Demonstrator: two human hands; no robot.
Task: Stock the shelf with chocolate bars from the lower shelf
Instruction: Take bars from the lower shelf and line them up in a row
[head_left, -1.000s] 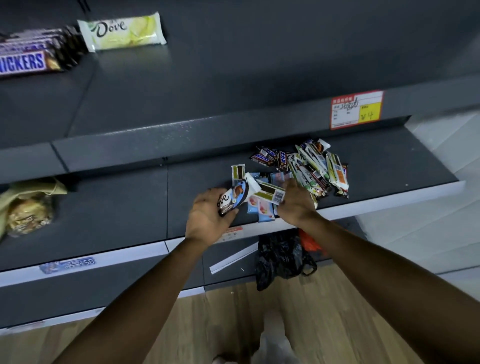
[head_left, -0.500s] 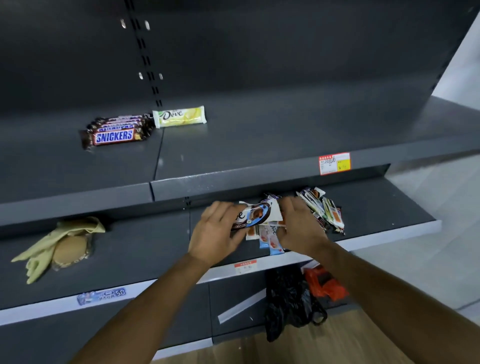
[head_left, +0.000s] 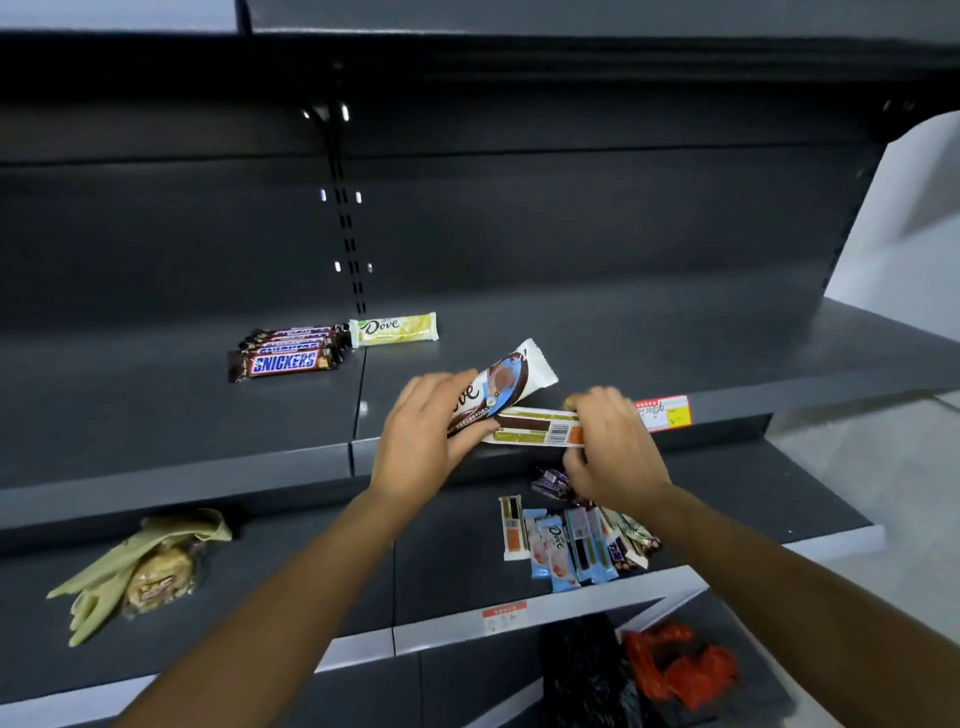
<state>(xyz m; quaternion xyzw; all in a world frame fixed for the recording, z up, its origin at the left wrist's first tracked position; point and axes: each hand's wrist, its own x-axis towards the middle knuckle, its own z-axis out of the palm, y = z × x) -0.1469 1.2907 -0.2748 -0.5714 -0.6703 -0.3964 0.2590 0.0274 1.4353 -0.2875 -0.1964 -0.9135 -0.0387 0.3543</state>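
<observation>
Two Dove bars (head_left: 511, 410) are clamped in the left hand (head_left: 421, 441) and right hand (head_left: 610, 447); few bars are stocked on the upper shelf (head_left: 623, 364), many are left at the lower shelf (head_left: 779, 514) front edge

A shop aisle: dark metal gondola shelving (head_left: 597, 332) with a slotted upright (head_left: 345, 228), a red-and-yellow price tag (head_left: 664, 413) on the shelf edge at 3 o'clock, and branded Snickers bars (head_left: 285, 353) beside a Dove bar (head_left: 394, 328) at 10 o'clock.
</observation>
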